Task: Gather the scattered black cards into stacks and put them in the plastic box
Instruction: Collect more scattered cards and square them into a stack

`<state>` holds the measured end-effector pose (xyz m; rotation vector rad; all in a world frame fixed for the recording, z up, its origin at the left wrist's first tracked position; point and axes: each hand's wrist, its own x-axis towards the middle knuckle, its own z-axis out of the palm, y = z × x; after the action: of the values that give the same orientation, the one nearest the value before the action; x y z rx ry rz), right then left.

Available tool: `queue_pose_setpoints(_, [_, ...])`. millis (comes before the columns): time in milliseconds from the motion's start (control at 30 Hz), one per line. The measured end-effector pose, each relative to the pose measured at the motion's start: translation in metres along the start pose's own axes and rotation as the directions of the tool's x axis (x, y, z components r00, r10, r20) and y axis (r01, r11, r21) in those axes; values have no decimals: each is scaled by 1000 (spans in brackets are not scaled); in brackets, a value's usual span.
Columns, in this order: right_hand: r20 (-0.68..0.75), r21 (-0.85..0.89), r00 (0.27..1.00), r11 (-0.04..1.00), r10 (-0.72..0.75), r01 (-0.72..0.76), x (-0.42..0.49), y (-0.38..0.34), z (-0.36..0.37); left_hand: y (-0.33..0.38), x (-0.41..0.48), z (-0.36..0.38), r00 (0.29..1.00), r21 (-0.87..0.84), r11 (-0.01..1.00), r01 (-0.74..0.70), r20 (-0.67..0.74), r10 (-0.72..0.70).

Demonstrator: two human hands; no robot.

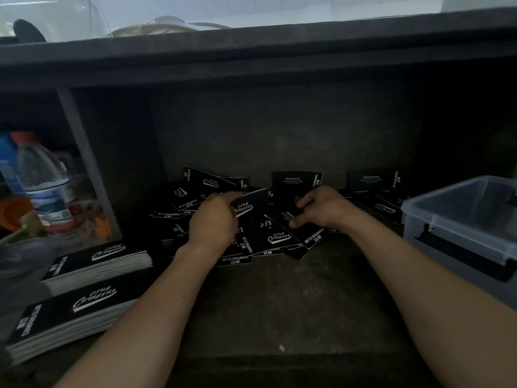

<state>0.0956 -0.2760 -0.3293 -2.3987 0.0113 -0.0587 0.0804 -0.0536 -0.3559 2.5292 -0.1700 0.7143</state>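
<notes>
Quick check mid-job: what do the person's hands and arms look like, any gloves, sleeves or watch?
No gloves on the left hand or the right hand. The left forearm and the right forearm are uncovered to the frame's edge, so no sleeve shows. No watch, band or ring is visible, though dim light could hide a thin ring.

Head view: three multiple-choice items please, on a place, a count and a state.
1. The clear plastic box sits: A) far left B) far right C) on the stacks.
2. The neat stacks of black cards at near left number: A) one B) two C) four.
3. The left hand: A) grips a bunch of black cards B) lies flat, empty C) points upward.
Answers: 1 B, it stands at the right edge. 2 B, two lie side by side. 3 A, fingers curl round the bunch.
</notes>
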Motion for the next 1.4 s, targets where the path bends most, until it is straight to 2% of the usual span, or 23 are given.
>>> queue_pose_setpoints(67, [-28, 205, 999, 978, 39, -33, -2, -1, -4, 2, 0, 0, 998, -36, 998, -60, -7, 60])
queue_pose_setpoints(167, [-34, 507, 994, 859, 102, -71, -8, -8, -9, 6, -1, 3, 983, -116, 978, -176, 32, 180])
queue_pose_setpoints(233, [-10, 592, 993, 801, 116, -88, -12, -12, -5, 12, -4, 4, 969, -183, 961, -206, 102, 227])
queue_pose_setpoints(367, [196, 735, 979, 652, 55, -184, -15, -17, 6, 19, -5, 4, 967, -306, 942, -137, 165, 194])
queue_pose_setpoints(433, [238, 762, 970, 610, 44, -215, -13, -18, 6, 18, -6, 3, 965, -290, 943, -161, 154, 212])
queue_pose_setpoints(500, [186, 657, 982, 737, 43, -156, -9, -15, 2, 14, -5, 5, 966, -256, 945, -205, 101, 237])
queue_pose_setpoints(567, [113, 412, 993, 911, -29, -20, -7, -10, -4, 10, -3, 6, 977, -241, 952, -187, 51, 205])
queue_pose_setpoints(600, [118, 267, 989, 962, -93, 58, -7, -6, -8, 9, -3, 4, 983, -228, 959, -168, 36, 181])
queue_pose_setpoints(667, [240, 0, 955, 983, -177, 183, -9, -2, -12, 8, -1, 2, 990, -212, 968, -138, 11, 143])
queue_pose_setpoints(700, [301, -77, 936, 974, -183, 215, -10, -2, -12, 8, -1, 1, 992, -215, 969, -124, 4, 128])
queue_pose_setpoints(767, [347, -97, 918, 966, -192, 239, -8, -1, -8, 8, 0, 0, 995, -222, 970, -99, 5, 103])
queue_pose_setpoints(867, [298, -59, 923, 961, -242, 271, -5, 0, -8, 7, 0, 1, 997, -231, 970, -75, 5, 78])
queue_pose_setpoints(933, [188, 29, 935, 953, -302, 302, -3, 1, -11, 8, 0, 0, 997, -251, 966, -66, 10, 70])
queue_pose_setpoints(1000, [14, 100, 944, 940, -329, 326, -2, 1, -11, 12, -1, -1, 997, -300, 952, -60, 35, 74])
queue_pose_setpoints(1100, [-210, 131, 929, 933, -305, 336, 4, 1, 3, 17, -3, 0, 992, -337, 940, -56, 90, 92])
queue_pose_setpoints(1167, [-283, 128, 919, 939, -273, 318, 9, 3, 9, 16, -5, 1, 986, -270, 956, -117, 86, 145])
queue_pose_setpoints(1267, [-262, 33, 942, 973, -211, 227, 11, 7, 5, 10, -4, 3, 984, -204, 966, -156, 54, 171])
queue_pose_setpoints(1400, [-11, -195, 976, 958, -216, 210, 7, 13, 4, 10, -3, 2, 993, -170, 979, -112, 13, 116])
